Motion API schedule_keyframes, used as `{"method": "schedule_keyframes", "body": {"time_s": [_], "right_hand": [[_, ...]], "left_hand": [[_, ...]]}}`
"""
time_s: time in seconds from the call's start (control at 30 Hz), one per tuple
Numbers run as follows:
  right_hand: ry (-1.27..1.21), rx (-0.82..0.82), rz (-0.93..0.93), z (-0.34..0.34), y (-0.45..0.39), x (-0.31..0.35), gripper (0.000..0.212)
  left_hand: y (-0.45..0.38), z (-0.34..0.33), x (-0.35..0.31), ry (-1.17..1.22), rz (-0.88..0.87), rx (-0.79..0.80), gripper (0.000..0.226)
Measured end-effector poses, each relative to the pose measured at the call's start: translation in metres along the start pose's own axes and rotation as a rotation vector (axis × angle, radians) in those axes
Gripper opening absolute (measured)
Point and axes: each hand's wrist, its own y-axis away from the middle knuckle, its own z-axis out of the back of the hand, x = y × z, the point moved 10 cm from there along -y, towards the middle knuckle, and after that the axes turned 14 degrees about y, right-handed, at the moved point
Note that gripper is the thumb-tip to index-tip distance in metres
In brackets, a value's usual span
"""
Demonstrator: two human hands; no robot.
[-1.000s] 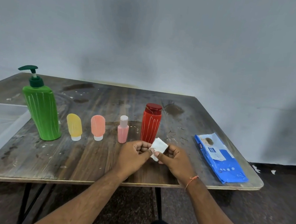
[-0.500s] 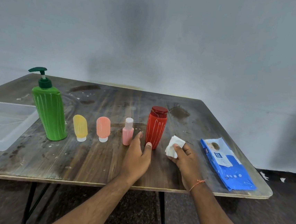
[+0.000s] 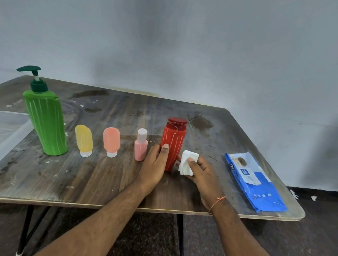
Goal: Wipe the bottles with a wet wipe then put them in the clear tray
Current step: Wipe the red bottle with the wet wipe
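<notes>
Several bottles stand in a row on the wooden table [image 3: 96, 182]: a tall green pump bottle [image 3: 45, 122], a small yellow tube [image 3: 84, 140], an orange tube [image 3: 111, 141], a small pink bottle [image 3: 140, 145] and a red bottle [image 3: 174, 140]. My left hand [image 3: 154, 165] grips the red bottle's lower left side, thumb across its front. My right hand [image 3: 200, 171] holds a folded white wet wipe [image 3: 187, 164] against the red bottle's right side. The clear tray [image 3: 0, 138] lies at the table's left edge.
A blue pack of wet wipes [image 3: 251, 181] lies near the table's right edge. The table's front edge runs just below my wrists. A grey wall stands behind the table.
My hands parted from holding the wipe together. The left hand reached forward and took hold of the red bottle; the right hand brought the wipe up to its right side.
</notes>
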Motion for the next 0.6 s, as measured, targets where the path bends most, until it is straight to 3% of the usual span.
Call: {"method": "schedule_keyframes", "body": {"time_s": [0.1,0.23,0.4,0.6], "right_hand": [[0.019,0.018,0.017,-0.003,0.003,0.003,0.019],[0.084,0.032,0.035,-0.005,0.011,0.011,0.022],[0.127,0.003,0.049,-0.003,0.015,0.015,0.021],[0.171,-0.013,0.095,-0.002,0.015,0.015,0.018]], "left_hand": [[0.003,0.005,-0.007,0.129,0.035,-0.003,0.026],[0.008,0.003,-0.013,0.222,0.07,0.064,0.032],[0.016,0.0,-0.014,0.228,0.078,0.119,0.047],[0.03,0.01,-0.02,0.173,0.004,0.145,0.042]]}}
